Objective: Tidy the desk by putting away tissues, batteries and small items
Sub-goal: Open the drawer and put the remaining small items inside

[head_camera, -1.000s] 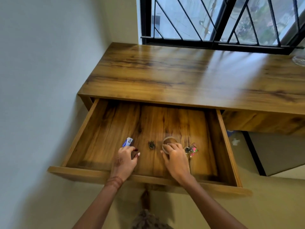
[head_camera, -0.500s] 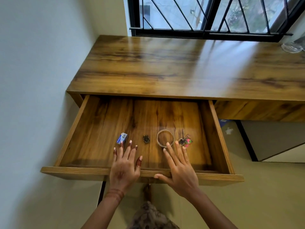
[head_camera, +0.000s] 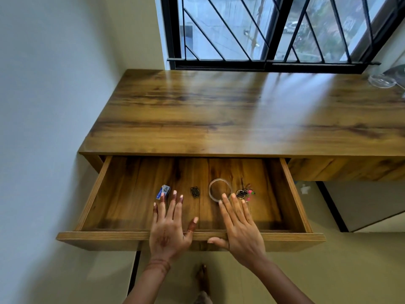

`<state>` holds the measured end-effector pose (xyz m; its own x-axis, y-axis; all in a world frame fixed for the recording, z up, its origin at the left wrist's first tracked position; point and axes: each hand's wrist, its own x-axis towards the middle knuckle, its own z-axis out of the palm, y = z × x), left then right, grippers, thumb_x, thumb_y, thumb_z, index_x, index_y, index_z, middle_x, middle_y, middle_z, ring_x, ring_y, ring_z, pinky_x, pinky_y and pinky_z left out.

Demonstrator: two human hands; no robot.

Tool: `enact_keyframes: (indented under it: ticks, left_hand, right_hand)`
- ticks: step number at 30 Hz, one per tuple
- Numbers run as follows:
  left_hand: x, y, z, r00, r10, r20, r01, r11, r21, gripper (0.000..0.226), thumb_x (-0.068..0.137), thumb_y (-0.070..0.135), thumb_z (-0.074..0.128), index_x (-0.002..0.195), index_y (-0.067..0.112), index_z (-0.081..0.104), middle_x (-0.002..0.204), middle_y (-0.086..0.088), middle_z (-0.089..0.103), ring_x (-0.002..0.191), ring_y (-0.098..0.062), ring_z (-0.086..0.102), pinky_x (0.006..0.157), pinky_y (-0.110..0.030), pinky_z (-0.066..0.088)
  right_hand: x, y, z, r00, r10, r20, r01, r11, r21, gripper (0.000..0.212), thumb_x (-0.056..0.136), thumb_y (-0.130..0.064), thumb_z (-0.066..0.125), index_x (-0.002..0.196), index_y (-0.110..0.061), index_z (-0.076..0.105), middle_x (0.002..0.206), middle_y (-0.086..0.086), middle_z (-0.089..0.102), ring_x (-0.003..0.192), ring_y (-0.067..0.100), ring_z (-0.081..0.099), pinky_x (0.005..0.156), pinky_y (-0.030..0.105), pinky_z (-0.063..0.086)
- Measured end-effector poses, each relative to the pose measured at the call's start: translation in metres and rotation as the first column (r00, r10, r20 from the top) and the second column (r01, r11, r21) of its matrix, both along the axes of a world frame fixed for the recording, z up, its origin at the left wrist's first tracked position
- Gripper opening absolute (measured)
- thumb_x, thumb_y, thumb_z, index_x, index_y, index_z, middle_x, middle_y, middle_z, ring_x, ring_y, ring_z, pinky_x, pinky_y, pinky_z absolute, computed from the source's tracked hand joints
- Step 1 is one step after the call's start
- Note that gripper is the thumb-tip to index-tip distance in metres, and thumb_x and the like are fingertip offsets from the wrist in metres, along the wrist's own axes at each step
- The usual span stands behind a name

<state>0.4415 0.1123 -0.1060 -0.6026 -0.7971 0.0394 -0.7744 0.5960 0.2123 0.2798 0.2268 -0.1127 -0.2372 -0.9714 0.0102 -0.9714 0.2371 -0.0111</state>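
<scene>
Small items lay in a row in the open drawer (head_camera: pixel 109 234), toward its near edge: blue box (head_camera: pixel 163 191), dark clip (head_camera: pixel 194 191), tape ring (head_camera: pixel 219 189), keys (head_camera: pixel 244 192). Left hand (head_camera: pixel 169 233) and right hand (head_camera: pixel 241 231) were flat over the front edge, fingers straight, holding nothing. Stowing looked done. Next move was probably an even two-hand push to close. Box print was too small to read.

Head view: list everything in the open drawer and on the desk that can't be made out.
All in the head view.
Small dark item: too small to identify.
Blue packet: print too small; a fingertip of the left hand covers its corner.
Clear ring: near rim hidden by fingers of the right hand.
Key bunch: partly behind those fingers.
Glass object on the desk: cut off by the right frame edge.
</scene>
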Motion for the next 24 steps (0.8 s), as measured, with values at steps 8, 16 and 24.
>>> enact_keyframes:
  ticks: [8, 16, 24]
  left_hand:
    - [-0.041, -0.068, -0.001, 0.986, -0.155, 0.062, 0.159, 0.985, -0.068, 0.102, 0.071, 0.085, 0.025, 0.144, 0.013, 0.029, 0.153, -0.011, 0.023, 0.142, -0.036, 0.008, 0.115, -0.050, -0.001]
    - [-0.081, -0.131, -0.007, 0.967, -0.248, 0.060, 0.254, 0.958, -0.131, 0.121, 0.061, 0.092, 0.030, 0.144, 0.004, 0.022, 0.158, -0.007, 0.008, 0.143, -0.036, 0.009, 0.114, -0.054, 0.008]
    - [-0.097, -0.162, -0.019, 0.956, -0.292, 0.031, 0.291, 0.928, -0.232, 0.097, 0.075, 0.073, 0.040, 0.138, -0.001, 0.034, 0.148, -0.014, 0.032, 0.145, -0.022, 0.008, 0.117, -0.046, 0.009]
  right_hand:
    - [-0.048, -0.069, 0.002, 1.000, 0.003, -0.013, -0.003, 1.000, 0.005, 0.097, 0.081, -0.077, 0.022, 0.143, -0.003, 0.026, 0.153, 0.016, 0.019, 0.143, 0.029, 0.011, 0.111, 0.046, 0.018]
    - [-0.093, -0.130, 0.000, 0.997, 0.028, -0.074, -0.030, 0.999, -0.020, 0.103, 0.079, -0.078, 0.021, 0.143, 0.002, 0.022, 0.153, 0.019, 0.017, 0.142, 0.034, 0.015, 0.111, 0.049, 0.017]
    - [-0.110, -0.159, -0.007, 0.980, 0.113, -0.161, -0.135, 0.982, -0.131, 0.087, 0.086, -0.067, 0.024, 0.135, 0.005, 0.036, 0.142, 0.021, 0.038, 0.135, 0.032, 0.032, 0.110, 0.048, 0.022]
